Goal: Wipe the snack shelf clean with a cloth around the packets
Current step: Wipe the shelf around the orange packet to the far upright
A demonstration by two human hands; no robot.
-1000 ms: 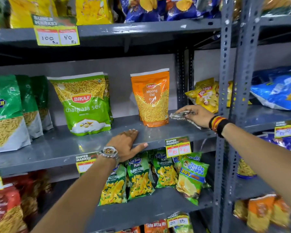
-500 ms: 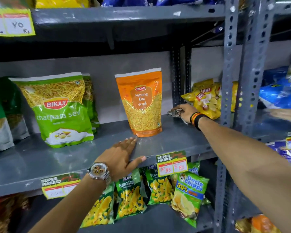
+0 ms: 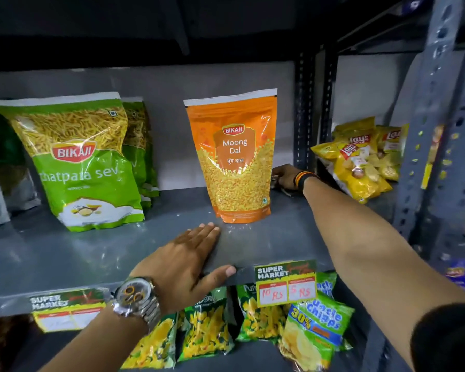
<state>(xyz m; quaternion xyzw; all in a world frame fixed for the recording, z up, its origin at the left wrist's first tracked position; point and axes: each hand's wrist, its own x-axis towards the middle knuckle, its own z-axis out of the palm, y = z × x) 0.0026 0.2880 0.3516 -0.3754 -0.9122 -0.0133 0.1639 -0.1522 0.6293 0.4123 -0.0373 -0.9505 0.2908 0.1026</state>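
Observation:
The grey metal snack shelf point(image 3: 65, 253) carries an orange Moong Dal packet point(image 3: 235, 157) standing upright and a green chatpata sev packet point(image 3: 78, 162) to its left. My right hand point(image 3: 285, 174) reaches to the back of the shelf, just behind the orange packet's right edge, pressing a grey cloth point(image 3: 278, 185) that is mostly hidden under the hand. My left hand point(image 3: 188, 260), with a wristwatch, lies flat on the shelf's front edge with its fingers spread and holds nothing.
Yellow Lays packets point(image 3: 357, 159) lie on the neighbouring shelf to the right, past the perforated uprights point(image 3: 438, 130). Price tags point(image 3: 286, 283) hang on the shelf's front lip. Green snack packets point(image 3: 207, 331) and an Uncle Chipps bag point(image 3: 314, 331) fill the shelf below.
My right hand has slid the cloth from the shelf's open right part back and leftward, behind the orange packet. The view has moved closer and to the right. My left hand has stayed put.

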